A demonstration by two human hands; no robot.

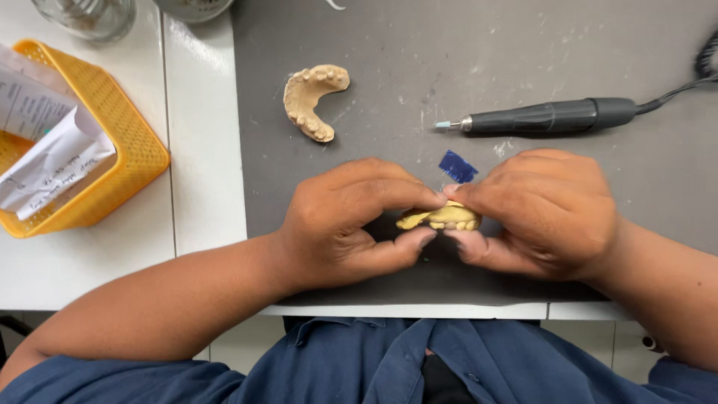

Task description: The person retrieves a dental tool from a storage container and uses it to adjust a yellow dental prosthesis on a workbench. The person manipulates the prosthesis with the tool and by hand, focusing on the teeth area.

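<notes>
Surface: keep the work low over the grey mat, so a slip drops it a short way.
Left hand: pinching the yellow dental cast between thumb and forefinger; hold evenly.
Right hand: gripping the cast's other end; share the load.
Second cast: lies well apart, untouched.
Handpiece: lies idle beyond the hands.
Blue scrap: partly covered.
Hidden: most of the held cast; its teeth are unclear.

A pale yellow dental cast, teeth visible, sits pinched between both hands above the grey mat.
</notes>
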